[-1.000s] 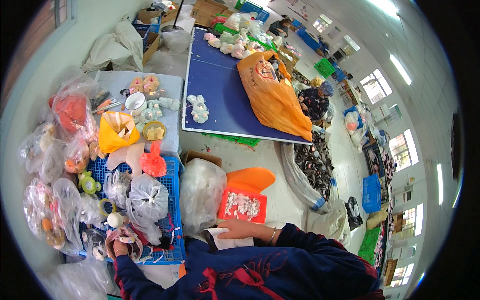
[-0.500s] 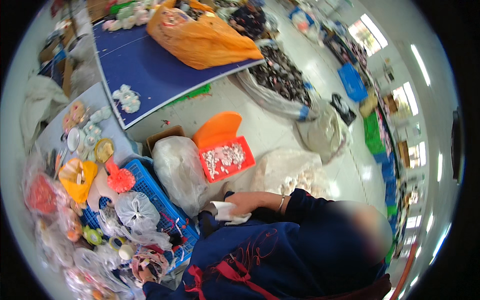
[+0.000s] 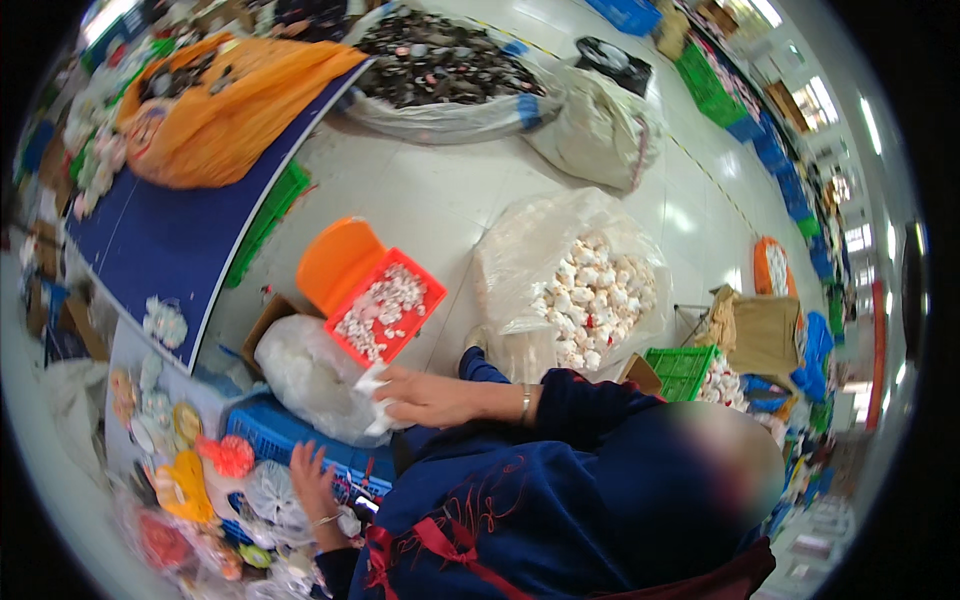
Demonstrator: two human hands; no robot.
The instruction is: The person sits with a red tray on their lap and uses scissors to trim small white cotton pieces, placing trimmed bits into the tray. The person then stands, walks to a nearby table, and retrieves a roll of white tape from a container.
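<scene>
My right hand (image 3: 435,397), a bracelet on its wrist, is closed on a crumpled white sheet (image 3: 376,400), either tissue or thin cloth. That hand is above my lap, beside a clear plastic bag (image 3: 310,375). My left hand (image 3: 313,485) is raised with its fingers spread and holds nothing. It hovers by the edge of a blue plastic crate (image 3: 265,425), close to a tied translucent bag (image 3: 275,500). Near it lie a coral-red ruffled piece (image 3: 227,456) and a yellow piece (image 3: 183,485). A red tray (image 3: 425,310) of small white pieces stands just beyond my right hand.
An orange chair-like panel (image 3: 335,262) adjoins the tray. A large open plastic sack (image 3: 510,260) holds white fluffy pieces. Further off are a sack of dark pieces (image 3: 440,65), a blue-topped table (image 3: 240,215) bearing an orange bag (image 3: 230,110), and a green crate (image 3: 680,370).
My left hand has lifted out of the pile of bags and opened. My right hand has moved left with the white sheet. The view has swung right, showing more of the floor and sacks.
</scene>
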